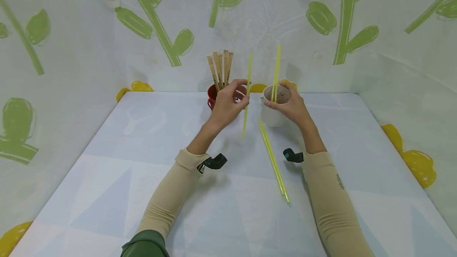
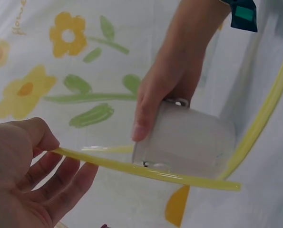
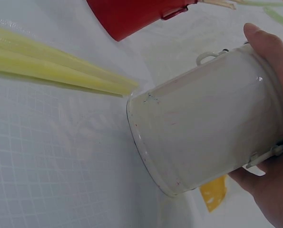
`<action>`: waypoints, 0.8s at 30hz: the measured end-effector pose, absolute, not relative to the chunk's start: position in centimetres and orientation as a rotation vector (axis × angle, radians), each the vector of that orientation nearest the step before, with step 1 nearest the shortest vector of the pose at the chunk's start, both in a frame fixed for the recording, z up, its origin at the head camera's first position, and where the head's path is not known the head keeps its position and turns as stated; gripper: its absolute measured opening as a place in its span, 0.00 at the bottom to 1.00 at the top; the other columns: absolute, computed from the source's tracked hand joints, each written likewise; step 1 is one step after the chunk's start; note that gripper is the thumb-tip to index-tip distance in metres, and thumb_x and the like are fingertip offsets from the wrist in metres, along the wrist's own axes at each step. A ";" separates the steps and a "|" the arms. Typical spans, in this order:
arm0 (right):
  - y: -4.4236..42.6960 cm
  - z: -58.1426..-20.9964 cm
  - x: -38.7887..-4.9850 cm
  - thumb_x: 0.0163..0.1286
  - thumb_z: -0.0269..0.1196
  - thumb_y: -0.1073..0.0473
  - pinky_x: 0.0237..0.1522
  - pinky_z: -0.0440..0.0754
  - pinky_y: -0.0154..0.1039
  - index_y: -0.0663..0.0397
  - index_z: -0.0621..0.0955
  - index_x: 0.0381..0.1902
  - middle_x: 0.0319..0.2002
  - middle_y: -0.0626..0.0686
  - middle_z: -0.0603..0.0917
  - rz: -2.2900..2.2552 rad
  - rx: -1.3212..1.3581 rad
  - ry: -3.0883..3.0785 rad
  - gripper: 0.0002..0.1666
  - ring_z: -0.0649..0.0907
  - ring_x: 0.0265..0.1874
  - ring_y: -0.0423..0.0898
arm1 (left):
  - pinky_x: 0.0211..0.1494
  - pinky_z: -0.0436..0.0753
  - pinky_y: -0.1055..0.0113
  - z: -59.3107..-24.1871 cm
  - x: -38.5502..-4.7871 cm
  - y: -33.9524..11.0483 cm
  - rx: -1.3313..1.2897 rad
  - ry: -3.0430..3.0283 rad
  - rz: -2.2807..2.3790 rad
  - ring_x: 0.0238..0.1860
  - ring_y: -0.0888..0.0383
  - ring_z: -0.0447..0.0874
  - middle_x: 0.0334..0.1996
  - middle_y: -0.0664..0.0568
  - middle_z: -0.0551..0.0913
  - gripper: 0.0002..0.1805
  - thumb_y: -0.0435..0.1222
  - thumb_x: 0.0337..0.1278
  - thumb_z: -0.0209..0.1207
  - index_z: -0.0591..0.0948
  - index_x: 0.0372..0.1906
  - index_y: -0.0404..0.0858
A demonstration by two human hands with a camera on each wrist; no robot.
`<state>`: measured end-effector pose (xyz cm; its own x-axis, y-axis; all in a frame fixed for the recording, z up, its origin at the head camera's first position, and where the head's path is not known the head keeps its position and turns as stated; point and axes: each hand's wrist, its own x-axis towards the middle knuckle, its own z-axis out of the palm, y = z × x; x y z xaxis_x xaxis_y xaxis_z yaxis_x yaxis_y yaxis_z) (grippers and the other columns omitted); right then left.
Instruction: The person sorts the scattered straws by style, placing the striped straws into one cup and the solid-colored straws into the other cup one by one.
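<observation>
My left hand (image 1: 228,101) pinches a thin yellow straw (image 1: 244,124) between thumb and finger; it stands nearly upright between two small buckets. In the left wrist view the straw (image 2: 179,177) crosses in front of the white bucket (image 2: 191,137). With thumb and fingers round its rim, my right hand (image 1: 295,108) grips the white bucket (image 1: 272,116), which has small metal handle fittings. Yellow straws (image 1: 277,64) stand inside it and rise above the rim. More yellow straws (image 1: 273,162) lie on the table just before the bucket, their far ends close to its base.
Behind my left hand is a red bucket (image 1: 211,98), partly hidden, holding several paper-wrapped sticks (image 1: 220,70). The pale patterned table (image 1: 143,193) meets a wall covering (image 1: 264,15) with printed leaves at its back edge. Each wrist wears a small black camera (image 1: 216,162).
</observation>
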<state>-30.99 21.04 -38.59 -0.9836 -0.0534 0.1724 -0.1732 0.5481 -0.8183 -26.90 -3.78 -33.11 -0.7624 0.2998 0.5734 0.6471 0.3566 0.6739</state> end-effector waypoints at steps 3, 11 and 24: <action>21.0 -38.6 -30.9 0.50 0.74 0.34 0.64 0.70 0.64 0.45 0.59 0.73 0.74 0.55 0.62 1.417 0.191 -2.647 0.59 0.67 0.66 0.59 | 0.37 0.84 0.69 -33.2 -27.1 -3.7 -0.828 -2.263 -1.396 0.34 0.54 0.86 0.38 0.44 0.83 0.18 0.30 0.62 0.57 0.76 0.57 0.34; 20.9 -38.6 -30.7 0.50 0.74 0.35 0.65 0.70 0.64 0.46 0.60 0.73 0.73 0.54 0.62 1.421 0.177 -2.641 0.58 0.67 0.66 0.59 | 0.37 0.86 0.69 -33.0 -27.8 -2.8 -0.821 -2.192 -1.492 0.36 0.53 0.86 0.40 0.43 0.83 0.18 0.31 0.63 0.57 0.75 0.58 0.34; 20.8 -38.6 -30.7 0.49 0.73 0.32 0.67 0.67 0.66 0.43 0.59 0.72 0.74 0.52 0.61 1.451 0.141 -2.657 0.59 0.65 0.68 0.59 | 0.39 0.88 0.64 -28.5 -27.6 -0.9 -0.752 -2.050 -1.592 0.39 0.43 0.86 0.42 0.34 0.81 0.18 0.26 0.64 0.54 0.73 0.58 0.29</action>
